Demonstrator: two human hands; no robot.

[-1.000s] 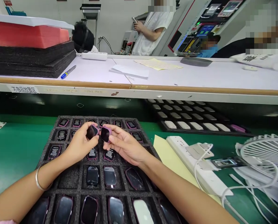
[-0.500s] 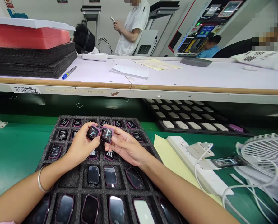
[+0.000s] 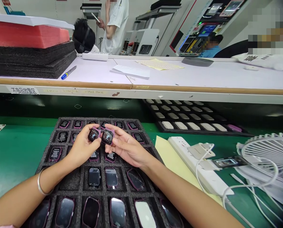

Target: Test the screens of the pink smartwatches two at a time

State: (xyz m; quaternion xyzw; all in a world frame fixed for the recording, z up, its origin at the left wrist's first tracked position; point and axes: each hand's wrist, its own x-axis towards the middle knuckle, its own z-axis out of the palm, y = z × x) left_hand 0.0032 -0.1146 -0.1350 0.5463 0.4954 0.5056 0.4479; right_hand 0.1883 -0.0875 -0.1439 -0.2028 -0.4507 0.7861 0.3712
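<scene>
My left hand point(image 3: 83, 144) grips a purple-rimmed smartwatch point(image 3: 93, 135) between thumb and fingers, its lit face turned up. Close beside it, my right hand point(image 3: 127, 144) holds a second purple smartwatch point(image 3: 107, 136), also with a lit dial. Both watches are strapless and held over a dark foam tray point(image 3: 83, 186) divided into compartments. Many compartments hold similar watches; those in the far rows show white text, such as the smartwatch point(image 3: 55, 153) at the left. Nearer rows have dark or reflective screens, and one watch point(image 3: 145, 213) shows a white surface.
Right of the tray lie yellow paper point(image 3: 166, 155), a white power strip point(image 3: 198, 166) with cables, and a white fan point(image 3: 269, 155). Another tray point(image 3: 164, 128) of pale pieces sits under the shelf point(image 3: 155, 79). Foam sheets point(image 3: 29, 60) are stacked on the shelf. Other people are beyond it.
Both hands keep their hold on the watches, almost unmoved; the view has shifted slightly. In the background, the standing person with a phone has moved left.
</scene>
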